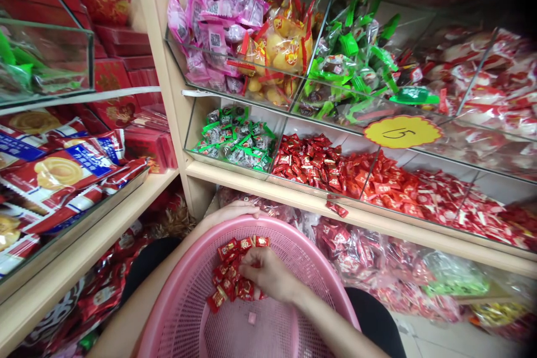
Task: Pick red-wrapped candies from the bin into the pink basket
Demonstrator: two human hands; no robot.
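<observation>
Right hand among red sweets in a pink basket

The left hand (237, 211) lies at the far rim of the pink basket (304, 254), fingertips over its edge; whether it grips the rim, I cannot tell. The right hand (264, 274) is inside, fingers bent and bunched against the small red-wrapped sweets (226, 277), which lie just beside and beneath it; I cannot tell whether it grasps one. Beyond both hands, a shelf bin holds dark red sweets (308, 159), with green-wrapped sweets (237, 140) to their left. A yellow tag (403, 131) hangs beyond and to the right of the right hand.
</observation>
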